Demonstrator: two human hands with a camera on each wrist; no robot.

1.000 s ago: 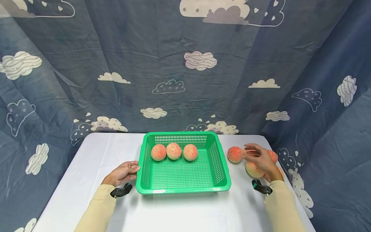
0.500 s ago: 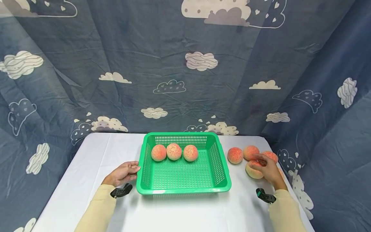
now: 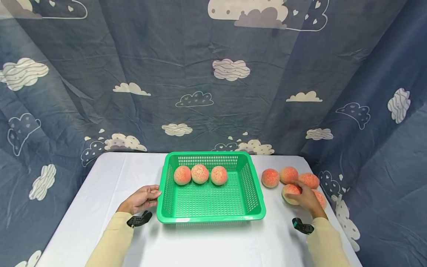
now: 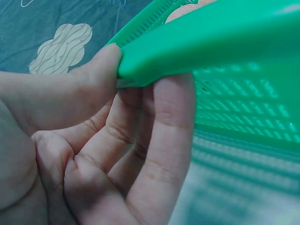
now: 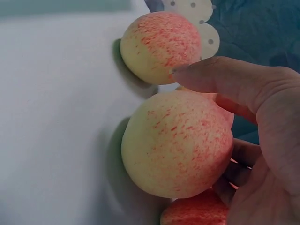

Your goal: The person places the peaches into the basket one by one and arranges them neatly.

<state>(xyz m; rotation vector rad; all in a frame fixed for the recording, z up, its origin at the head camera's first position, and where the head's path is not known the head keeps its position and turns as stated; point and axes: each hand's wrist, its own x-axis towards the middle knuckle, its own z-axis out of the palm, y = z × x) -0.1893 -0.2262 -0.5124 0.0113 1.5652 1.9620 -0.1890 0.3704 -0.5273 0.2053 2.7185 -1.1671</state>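
My left hand [image 3: 143, 199] pinches the left rim of a green plastic basket [image 3: 210, 219]; in the left wrist view the thumb lies over the rim [image 4: 187, 51], with fingers under it. Inside the basket, three peaches [image 3: 200, 174] sit in a row along the back. My right hand [image 3: 307, 200] is curled around a yellow-and-red peach [image 5: 176, 145] at the front of a group on the table's right side. Its thumb reaches across the top of the right wrist view, and the other fingertips go behind the fruit.
Around the right hand lie more peaches: one [image 3: 270, 178] by the basket's right wall, two [image 3: 288, 174] farther back and one [image 3: 319, 199] to the right, partly hidden. A white cloth covers the table [image 3: 213, 246]. Dark blue cloud-print curtain [image 3: 150, 115] hangs behind and beside it.
My right hand has drawn back from the rear peaches and come down onto the front yellow-and-red one, uncovering those behind. The left hand and basket stay in place.
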